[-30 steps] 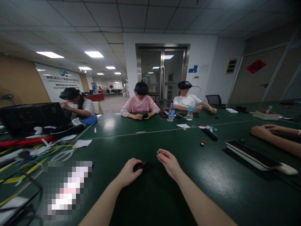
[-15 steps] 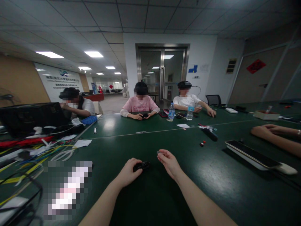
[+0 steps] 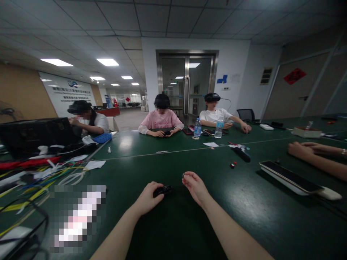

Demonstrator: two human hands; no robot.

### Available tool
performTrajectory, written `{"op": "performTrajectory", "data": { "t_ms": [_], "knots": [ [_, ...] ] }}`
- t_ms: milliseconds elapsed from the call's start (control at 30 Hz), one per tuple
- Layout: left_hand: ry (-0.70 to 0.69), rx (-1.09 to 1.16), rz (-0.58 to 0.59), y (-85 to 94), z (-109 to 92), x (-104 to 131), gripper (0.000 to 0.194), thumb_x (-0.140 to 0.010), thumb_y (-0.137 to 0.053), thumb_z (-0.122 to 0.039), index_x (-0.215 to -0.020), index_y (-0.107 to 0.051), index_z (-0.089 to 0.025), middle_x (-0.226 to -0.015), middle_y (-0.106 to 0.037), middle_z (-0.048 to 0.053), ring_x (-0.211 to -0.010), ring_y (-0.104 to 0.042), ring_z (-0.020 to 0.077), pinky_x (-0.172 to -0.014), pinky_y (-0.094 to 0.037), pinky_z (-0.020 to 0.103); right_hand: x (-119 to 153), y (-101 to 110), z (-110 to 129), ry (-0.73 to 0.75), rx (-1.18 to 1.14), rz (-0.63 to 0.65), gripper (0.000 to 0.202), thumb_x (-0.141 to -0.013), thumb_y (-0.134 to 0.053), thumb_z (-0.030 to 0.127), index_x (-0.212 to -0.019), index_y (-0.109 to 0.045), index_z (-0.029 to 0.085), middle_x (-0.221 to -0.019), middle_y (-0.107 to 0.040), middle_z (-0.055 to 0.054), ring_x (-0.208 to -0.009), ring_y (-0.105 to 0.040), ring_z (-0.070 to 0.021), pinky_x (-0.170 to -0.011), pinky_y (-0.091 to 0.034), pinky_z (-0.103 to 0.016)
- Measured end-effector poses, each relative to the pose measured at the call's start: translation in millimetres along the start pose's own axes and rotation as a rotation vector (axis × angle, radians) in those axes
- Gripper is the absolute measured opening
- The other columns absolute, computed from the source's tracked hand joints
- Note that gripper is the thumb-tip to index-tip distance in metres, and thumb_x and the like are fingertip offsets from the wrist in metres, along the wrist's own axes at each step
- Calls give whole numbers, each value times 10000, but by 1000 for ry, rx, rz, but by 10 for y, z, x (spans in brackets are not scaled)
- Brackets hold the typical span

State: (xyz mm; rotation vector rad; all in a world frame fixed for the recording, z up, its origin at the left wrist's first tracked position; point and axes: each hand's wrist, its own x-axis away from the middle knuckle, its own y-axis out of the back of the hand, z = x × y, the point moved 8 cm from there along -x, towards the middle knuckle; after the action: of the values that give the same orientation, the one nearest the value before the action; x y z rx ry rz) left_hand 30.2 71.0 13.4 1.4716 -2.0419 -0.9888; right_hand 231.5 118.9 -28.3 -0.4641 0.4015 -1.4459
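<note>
My left hand [image 3: 150,198] is closed around a small black object [image 3: 166,190] just over the green table [image 3: 173,231]. Its far end pokes out past my thumb and fingers, too dark to tell its kind. To the right of it, my right hand [image 3: 195,187] pinches a tiny greyish piece [image 3: 183,175] between thumb and fingertips. A gap separates that piece from the black object.
Tangled cables [image 3: 73,177] and an open black case [image 3: 35,135] lie left. A phone [image 3: 290,176] rests on a white stand at right, near another person's hands [image 3: 303,150]. Two bottles [image 3: 219,129] stand further back. Several people sit around the table.
My right fingertips have shifted slightly, turning the tiny piece, which shows less now. My left hand stays in place. Across the table, a co-worker's outstretched hand has moved slightly right.
</note>
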Motion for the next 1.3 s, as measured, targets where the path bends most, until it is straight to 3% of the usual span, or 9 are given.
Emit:
{"op": "performTrajectory", "data": {
  "t_ms": [233,667,1300],
  "knots": [
    [-31,-13,-21,8,-28,-10,393,-804,-543,-386,-1150,-561,-203,-1131,-550,57,-1071,-483,217,-955,-357,337,56,-37,54,-25,-22,-9,245,-652,-744,300,-866,-660,215,-895,-649,-27,-872,-606,-183,-891,-461,-361],
    [18,6,4,12,-32,8,404,-815,-526,-395,-1178,-543,-219,-1150,-541,48,-1064,-487,208,-928,-386,328,-51,62,-76,-29,34,1,386,-672,-728,306,-1035,-628,220,-1019,-642,-54,-950,-603,-203,-896,-475,-361],
    [10,6,-2,7,-9,1,403,-813,-534,-386,-1179,-542,-219,-1155,-537,50,-1066,-488,214,-938,-380,336,-65,54,-71,-20,8,-21,352,-624,-766,336,-935,-668,205,-932,-648,-44,-860,-600,-184,-854,-483,-353]
  ]
}}
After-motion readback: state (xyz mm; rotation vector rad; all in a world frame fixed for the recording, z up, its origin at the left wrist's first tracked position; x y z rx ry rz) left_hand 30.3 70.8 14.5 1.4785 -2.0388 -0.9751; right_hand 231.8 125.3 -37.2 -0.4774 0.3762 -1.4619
